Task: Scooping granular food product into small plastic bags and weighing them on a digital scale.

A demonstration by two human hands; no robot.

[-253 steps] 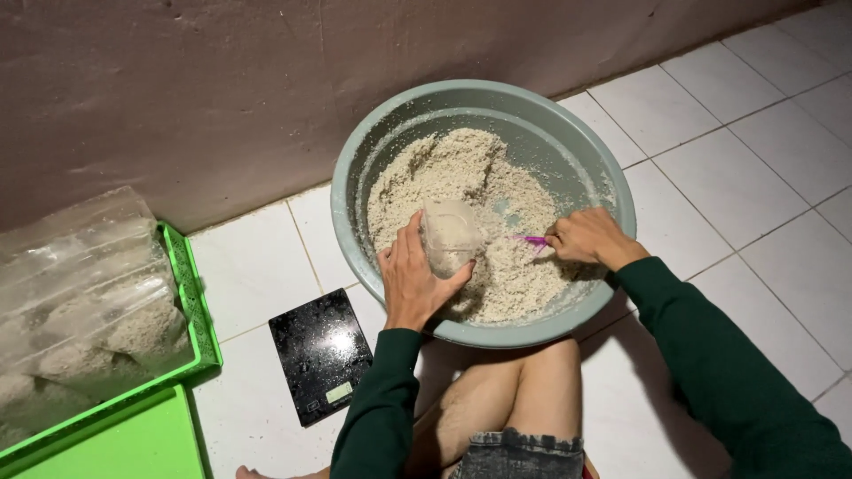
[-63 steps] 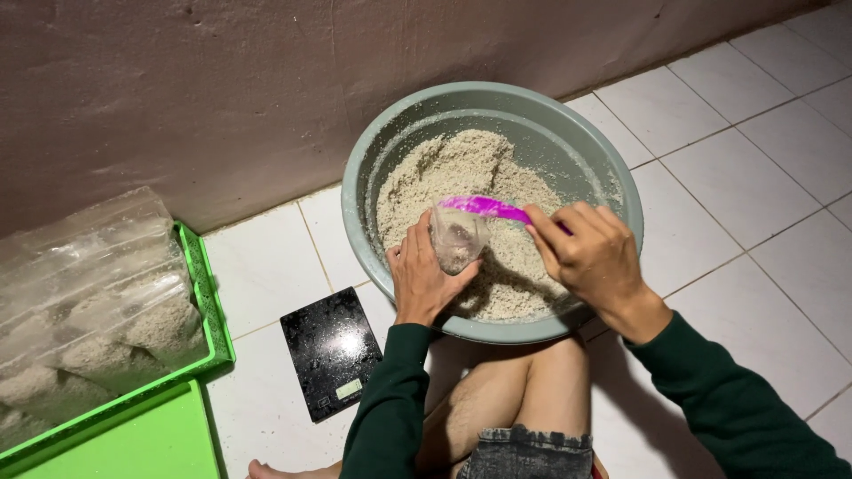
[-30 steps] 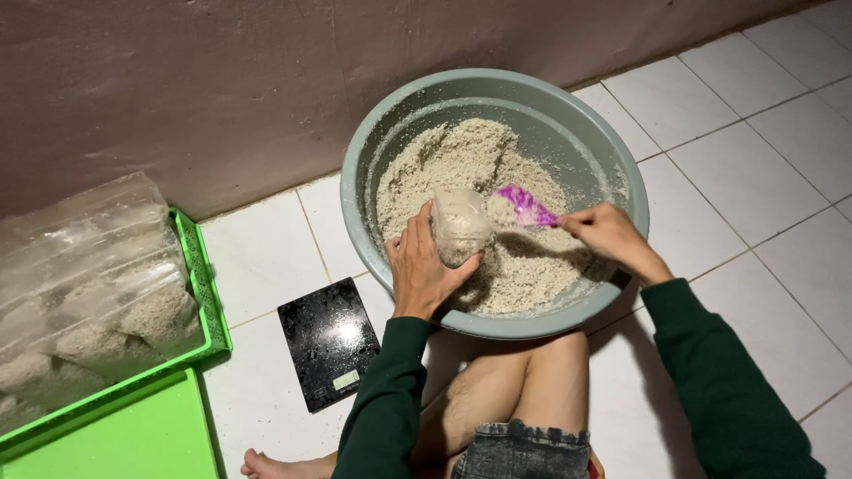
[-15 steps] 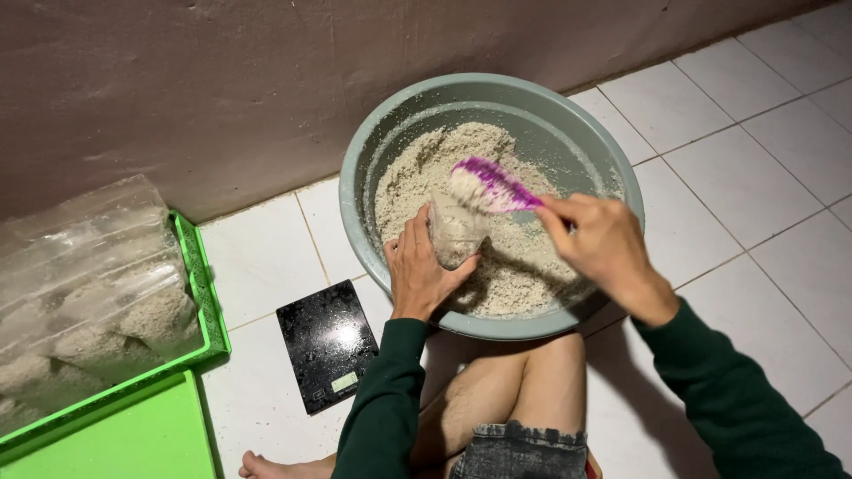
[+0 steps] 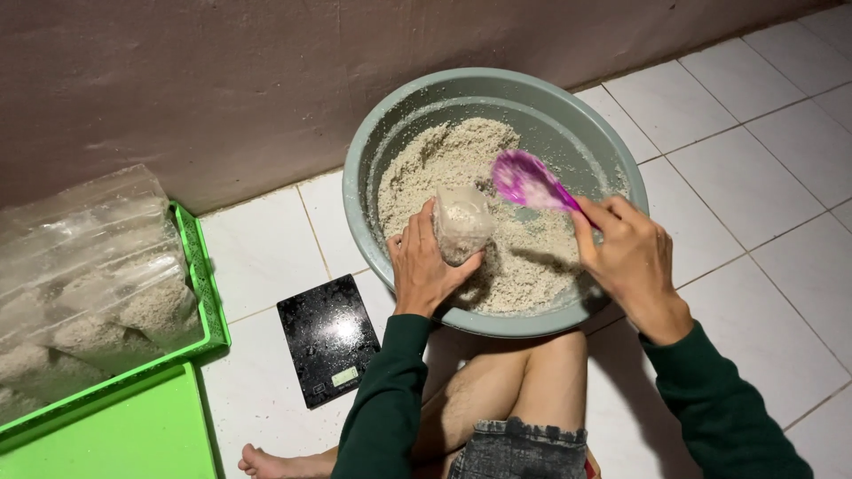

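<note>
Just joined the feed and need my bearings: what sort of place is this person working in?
Likely a home floor used for small-scale packing. The person sits on white floor tiles against a bare wall, filling a small clear bag from a big basin, with a kitchen scale alongside.

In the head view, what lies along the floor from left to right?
Filled bags in the green tray → black scale → left hand holding a small bag → purple scoop → right hand.
</note>
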